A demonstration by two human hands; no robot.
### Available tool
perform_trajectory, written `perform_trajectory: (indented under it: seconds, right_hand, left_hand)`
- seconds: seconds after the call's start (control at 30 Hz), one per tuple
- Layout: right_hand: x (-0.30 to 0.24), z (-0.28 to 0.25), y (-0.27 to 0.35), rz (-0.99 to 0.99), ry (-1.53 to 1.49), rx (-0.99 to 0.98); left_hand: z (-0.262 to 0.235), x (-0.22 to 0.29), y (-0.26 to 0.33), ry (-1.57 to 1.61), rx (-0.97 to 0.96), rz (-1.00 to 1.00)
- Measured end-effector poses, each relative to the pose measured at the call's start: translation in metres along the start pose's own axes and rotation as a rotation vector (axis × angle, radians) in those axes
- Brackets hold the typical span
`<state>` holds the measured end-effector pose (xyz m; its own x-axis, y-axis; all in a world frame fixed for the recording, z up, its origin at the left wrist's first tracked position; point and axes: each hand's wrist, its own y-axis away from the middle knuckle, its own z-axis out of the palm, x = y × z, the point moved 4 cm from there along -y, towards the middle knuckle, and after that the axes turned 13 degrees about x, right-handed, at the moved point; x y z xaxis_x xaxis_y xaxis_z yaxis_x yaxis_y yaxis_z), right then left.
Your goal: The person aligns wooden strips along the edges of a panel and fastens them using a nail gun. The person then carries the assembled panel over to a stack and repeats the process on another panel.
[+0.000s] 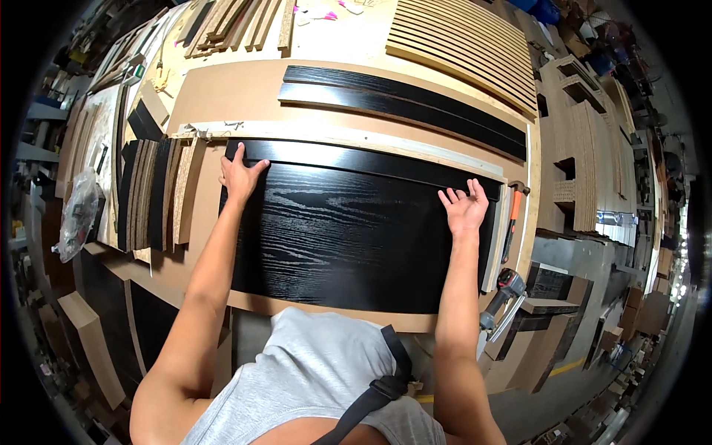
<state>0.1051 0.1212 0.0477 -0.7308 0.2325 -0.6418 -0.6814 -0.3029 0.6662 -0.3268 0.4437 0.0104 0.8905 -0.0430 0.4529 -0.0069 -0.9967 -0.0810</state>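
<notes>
A wide black wood-grain panel (341, 237) lies flat on the cardboard-covered bench before me. Along its far edge runs a long black strip (334, 157), which lies against a pale wooden rail (371, 142). My left hand (240, 179) is at the left end of the strip, thumb and fingers spread over the strip and the panel's corner. Toward the right end, my right hand (466, 211) rests palm up with its fingers stretched apart, the tips by the strip's near edge. Neither hand grips anything. Whether the right fingertips touch the strip, I cannot tell.
Two black strips (400, 104) lie beyond the rail. Right of the panel are an orange-handled hammer (512, 222) and a cordless power tool (503, 297). Several boards (159, 193) stand at left; slatted wood strips (463, 48) fill the far right. Stacked boards (586, 167) stand further right.
</notes>
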Motion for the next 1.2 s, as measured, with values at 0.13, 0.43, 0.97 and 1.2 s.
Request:
perform_trajectory:
  seconds: [0.13, 0.43, 0.97, 1.2]
  right_hand:
    - [-0.007, -0.018, 0.005, -0.006, -0.006, 0.036]
    - [-0.084, -0.23, 0.058, -0.811, 0.717, 0.487]
    - [-0.074, -0.342, 0.059, -0.662, 1.433, 0.796]
    - [-0.095, -0.376, 0.038, -0.471, 1.452, 0.75]
  left_hand:
    - [-0.009, -0.001, -0.005, 0.002, -0.096, 0.003]
    - [-0.048, -0.043, 0.134, 0.079, 0.11, 0.177]
    - [-0.073, -0.053, 0.304, 0.093, 0.035, 0.036]
    - [-0.085, -0.071, 0.292, 0.139, 0.157, 0.03]
